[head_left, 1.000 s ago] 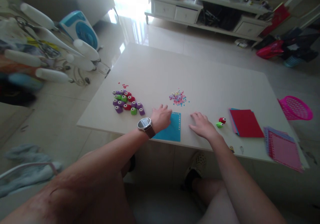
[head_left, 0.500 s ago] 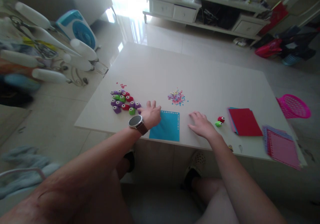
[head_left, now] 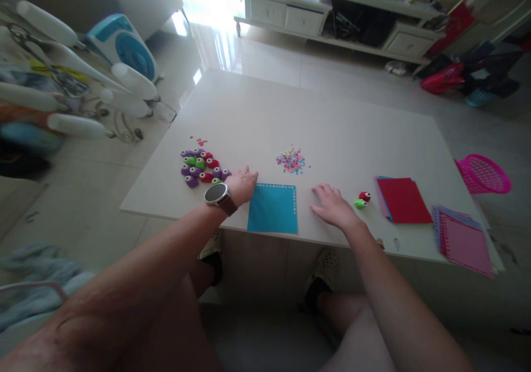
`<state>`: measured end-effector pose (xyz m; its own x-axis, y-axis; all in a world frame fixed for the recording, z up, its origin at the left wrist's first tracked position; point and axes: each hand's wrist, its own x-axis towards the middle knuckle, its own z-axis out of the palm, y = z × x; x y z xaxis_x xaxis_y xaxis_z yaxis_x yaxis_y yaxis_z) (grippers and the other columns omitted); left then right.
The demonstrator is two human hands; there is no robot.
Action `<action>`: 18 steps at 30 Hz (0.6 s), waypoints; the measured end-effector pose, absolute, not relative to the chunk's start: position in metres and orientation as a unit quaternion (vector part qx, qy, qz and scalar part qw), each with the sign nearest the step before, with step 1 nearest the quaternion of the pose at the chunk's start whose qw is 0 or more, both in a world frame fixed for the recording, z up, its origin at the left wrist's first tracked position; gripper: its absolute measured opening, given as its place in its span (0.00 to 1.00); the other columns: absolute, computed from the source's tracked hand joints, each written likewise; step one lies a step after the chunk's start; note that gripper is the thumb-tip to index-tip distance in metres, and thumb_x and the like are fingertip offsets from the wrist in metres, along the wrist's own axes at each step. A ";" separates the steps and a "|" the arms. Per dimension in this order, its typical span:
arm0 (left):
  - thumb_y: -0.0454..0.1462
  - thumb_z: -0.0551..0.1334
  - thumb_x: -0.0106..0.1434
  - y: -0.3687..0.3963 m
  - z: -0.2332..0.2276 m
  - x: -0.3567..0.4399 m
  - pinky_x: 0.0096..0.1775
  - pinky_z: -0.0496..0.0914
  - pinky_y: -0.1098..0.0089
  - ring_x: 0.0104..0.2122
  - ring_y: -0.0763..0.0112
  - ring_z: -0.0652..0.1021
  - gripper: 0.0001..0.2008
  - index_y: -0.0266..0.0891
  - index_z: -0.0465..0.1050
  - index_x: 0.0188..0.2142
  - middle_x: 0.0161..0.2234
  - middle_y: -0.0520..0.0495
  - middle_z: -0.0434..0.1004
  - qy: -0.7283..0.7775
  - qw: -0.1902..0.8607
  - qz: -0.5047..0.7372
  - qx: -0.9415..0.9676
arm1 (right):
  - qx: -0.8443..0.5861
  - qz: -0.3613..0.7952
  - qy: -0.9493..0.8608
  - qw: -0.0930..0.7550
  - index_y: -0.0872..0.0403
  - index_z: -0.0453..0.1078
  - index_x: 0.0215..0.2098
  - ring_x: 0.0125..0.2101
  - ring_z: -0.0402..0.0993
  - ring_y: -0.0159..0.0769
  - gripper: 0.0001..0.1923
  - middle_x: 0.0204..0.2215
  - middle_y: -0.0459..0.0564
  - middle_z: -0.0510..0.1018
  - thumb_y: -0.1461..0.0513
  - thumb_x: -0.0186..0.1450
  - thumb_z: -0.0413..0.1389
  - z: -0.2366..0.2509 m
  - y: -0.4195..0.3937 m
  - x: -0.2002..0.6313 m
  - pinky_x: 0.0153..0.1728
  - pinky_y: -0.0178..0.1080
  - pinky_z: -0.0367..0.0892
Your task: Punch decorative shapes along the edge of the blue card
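— Moved since 1 second ago: left hand (head_left: 241, 184), off the blue paper square (head_left: 273, 208) and leftward to the cluster of small paper punches (head_left: 202, 168). Same spot for the right hand (head_left: 333, 207).

— Left hand's grip?

— Curled over the near right end of the cluster, fingertips down among the punches. Cannot tell whether closed on 1 of them; hidden under the knuckles. Dark-faced wristwatch (head_left: 217, 194) on that wrist.

— And the right?

— Open, palm down, fingers spread flat on the white table (head_left: 340, 129). Holding nothing. Just left of 2 loose punches, 1 red (head_left: 364, 196) and 1 green (head_left: 359, 204), near but not touching.

— Where's the blue square now?

— Flat at the near edge of the table, between the 2 hands, fully uncovered. Row of small punched holes along its far and right edges. Left hand just beside its upper left corner.

— Anything else on the table?

— Pile of coloured paper bits (head_left: 292, 160) beyond the square. Red paper stack (head_left: 403, 199) right of the loose punches, then punched pink sheets (head_left: 464, 238) at the near right corner. Pink mesh basket (head_left: 483, 173) on the floor past the right edge.
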<state>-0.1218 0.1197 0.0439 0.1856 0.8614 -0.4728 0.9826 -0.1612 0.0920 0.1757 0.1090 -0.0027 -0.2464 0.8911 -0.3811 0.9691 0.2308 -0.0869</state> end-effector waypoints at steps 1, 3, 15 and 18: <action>0.26 0.49 0.67 0.120 0.042 -0.123 0.46 0.74 0.59 0.49 0.50 0.78 0.21 0.34 0.72 0.55 0.53 0.29 0.72 0.616 0.190 -0.155 0.749 | 0.600 -0.153 0.775 0.125 0.53 0.66 0.67 0.65 0.63 0.62 0.27 0.70 0.62 0.64 0.56 0.71 0.54 -0.003 0.109 0.176 0.63 0.56 0.64; 0.26 0.49 0.67 0.122 0.039 -0.125 0.49 0.73 0.58 0.50 0.49 0.78 0.22 0.33 0.72 0.56 0.51 0.28 0.75 0.612 0.181 -0.146 0.756 | 0.600 -0.153 0.776 0.121 0.53 0.66 0.66 0.65 0.62 0.63 0.27 0.70 0.62 0.64 0.56 0.71 0.55 -0.003 0.108 0.176 0.63 0.56 0.63; 0.37 0.70 0.63 0.137 0.028 -0.099 0.37 0.74 0.68 0.36 0.66 0.81 0.19 0.39 0.69 0.52 0.44 0.41 0.82 0.564 0.551 0.157 0.594 | 0.546 -0.268 0.777 -0.160 0.50 0.75 0.53 0.55 0.74 0.51 0.21 0.54 0.55 0.79 0.58 0.62 0.67 0.014 0.114 0.153 0.55 0.52 0.71; 0.35 0.76 0.56 0.134 0.025 -0.096 0.37 0.75 0.68 0.35 0.68 0.81 0.22 0.38 0.70 0.47 0.39 0.45 0.82 0.515 0.627 0.205 0.547 | 0.469 -0.366 0.767 -0.241 0.48 0.75 0.54 0.46 0.79 0.44 0.21 0.50 0.52 0.81 0.58 0.63 0.67 0.017 0.110 0.140 0.45 0.45 0.75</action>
<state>-0.0955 0.1344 0.0250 0.3854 0.8209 -0.4214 0.3063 0.3170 0.8976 0.1402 0.1102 0.0175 -0.4446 0.8954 0.0254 0.5430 0.2919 -0.7874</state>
